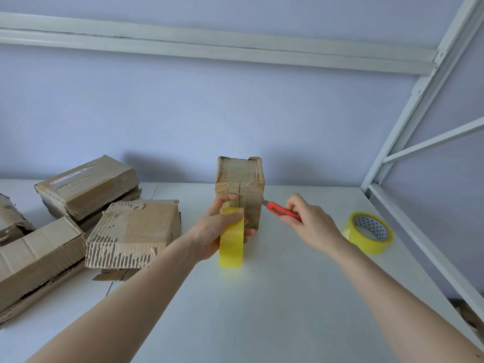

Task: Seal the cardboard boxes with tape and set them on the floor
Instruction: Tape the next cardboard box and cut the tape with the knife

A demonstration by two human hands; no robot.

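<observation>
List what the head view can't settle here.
- Tape strip from the held tape roll to the upright box: clear film, too faint.
- Cutter blade tip: hidden behind that box's edge.
- Leftmost boxes: cut off by the left edge.
- Floor: only a blurred sliver, lower right.

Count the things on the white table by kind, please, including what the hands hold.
Cardboard boxes: 5 (upright box, four at left, e.g.)
Yellow tape rolls: 2 (left hand's roll, flat roll)
Red cutter: 1
Total: 8
</observation>
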